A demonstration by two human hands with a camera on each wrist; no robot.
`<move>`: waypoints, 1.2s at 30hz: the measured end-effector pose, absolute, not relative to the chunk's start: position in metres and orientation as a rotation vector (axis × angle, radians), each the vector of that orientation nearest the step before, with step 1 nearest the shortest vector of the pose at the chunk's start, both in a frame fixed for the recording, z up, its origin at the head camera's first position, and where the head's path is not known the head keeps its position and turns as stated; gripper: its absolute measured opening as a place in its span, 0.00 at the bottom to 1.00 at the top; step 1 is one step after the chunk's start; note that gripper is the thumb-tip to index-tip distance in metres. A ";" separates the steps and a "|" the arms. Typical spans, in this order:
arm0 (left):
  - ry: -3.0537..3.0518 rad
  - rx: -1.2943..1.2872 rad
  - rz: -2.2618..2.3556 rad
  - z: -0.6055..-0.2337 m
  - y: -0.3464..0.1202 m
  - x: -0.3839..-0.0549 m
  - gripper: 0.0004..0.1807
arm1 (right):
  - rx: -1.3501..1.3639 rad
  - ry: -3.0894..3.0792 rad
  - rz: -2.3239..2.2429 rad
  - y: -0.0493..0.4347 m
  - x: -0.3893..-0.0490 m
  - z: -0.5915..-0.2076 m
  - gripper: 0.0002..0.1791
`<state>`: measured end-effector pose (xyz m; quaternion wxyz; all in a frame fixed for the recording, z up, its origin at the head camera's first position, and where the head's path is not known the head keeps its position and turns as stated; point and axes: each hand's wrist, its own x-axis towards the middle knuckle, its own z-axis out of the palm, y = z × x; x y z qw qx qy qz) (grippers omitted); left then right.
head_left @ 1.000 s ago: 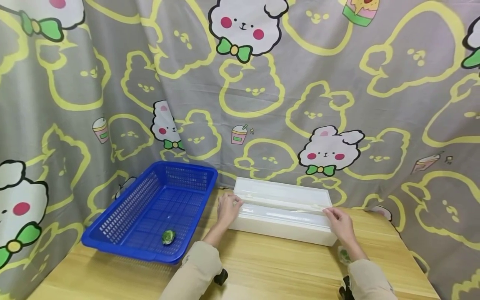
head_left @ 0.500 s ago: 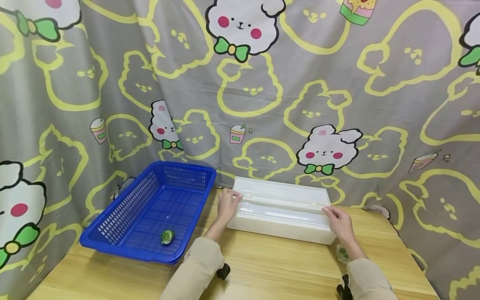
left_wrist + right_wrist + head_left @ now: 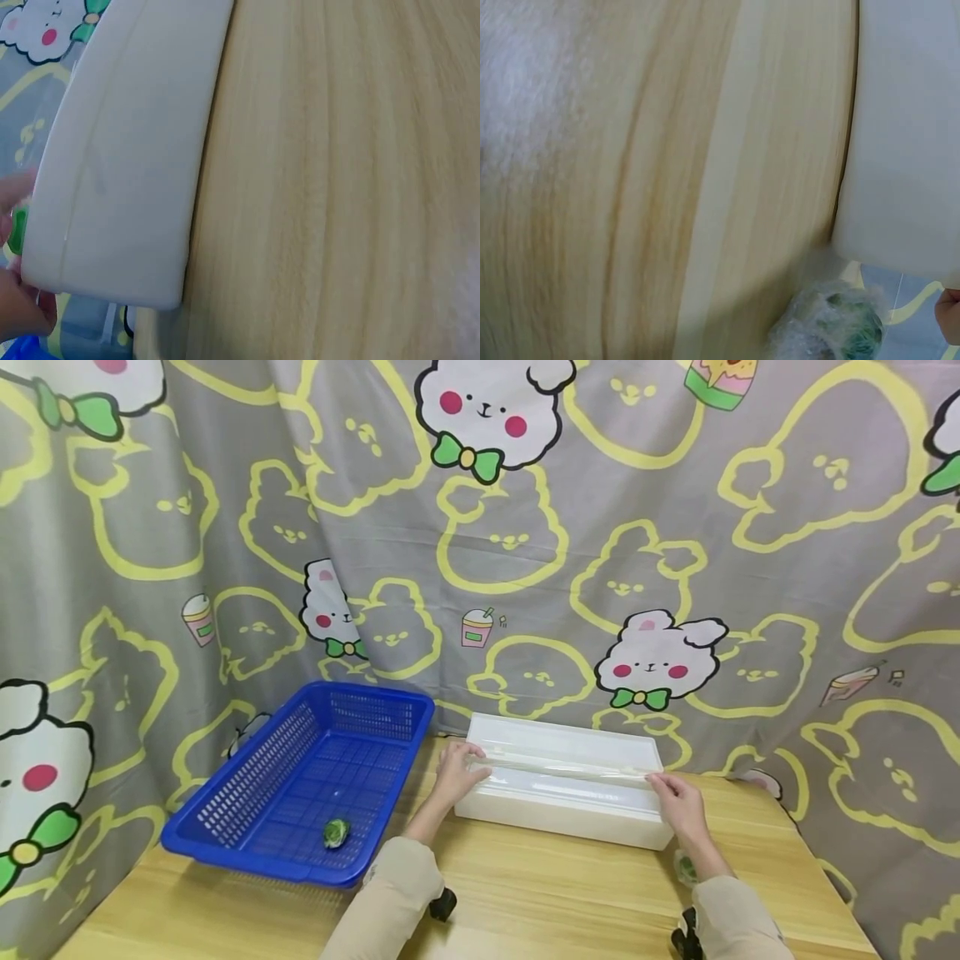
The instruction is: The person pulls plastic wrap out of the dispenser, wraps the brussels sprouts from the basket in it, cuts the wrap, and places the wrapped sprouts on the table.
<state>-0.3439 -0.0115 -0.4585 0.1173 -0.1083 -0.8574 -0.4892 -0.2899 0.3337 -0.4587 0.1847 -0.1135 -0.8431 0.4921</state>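
A long white cling film dispenser [image 3: 570, 814] stands on the table with its lid [image 3: 562, 739] tipped back against the curtain side. Clear cling film [image 3: 558, 766] stretches across its opening, glossy and hard to make out. My left hand [image 3: 455, 774] is at the dispenser's left end, thumb and forefinger spread apart; the left wrist view shows part of this hand [image 3: 22, 304] beside the box end. At the right end my right hand [image 3: 678, 802] pinches the film's corner between thumb and forefinger. Only a bit of the right hand [image 3: 949, 319] appears in the right wrist view.
A blue plastic basket [image 3: 300, 868] at the left holds one small green vegetable [image 3: 337, 833]. By my right wrist lies a film-wrapped green vegetable [image 3: 847, 322] on the wooden table [image 3: 555, 902]. A patterned curtain [image 3: 525, 610] hangs behind.
My left thumb and forefinger have parted from their earlier pinch at the left end. The film edge now looks straighter across the dispenser. The right hand stays nearly in place.
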 end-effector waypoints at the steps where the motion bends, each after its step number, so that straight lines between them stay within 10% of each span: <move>1: -2.512 -0.304 -1.428 -0.458 -0.011 -0.344 0.11 | -0.315 -2.373 1.389 0.333 -0.289 -0.459 0.21; 36: -2.195 -0.134 -1.861 -0.434 -0.008 -0.349 0.09 | -0.271 -2.274 1.500 0.334 -0.283 -0.432 0.25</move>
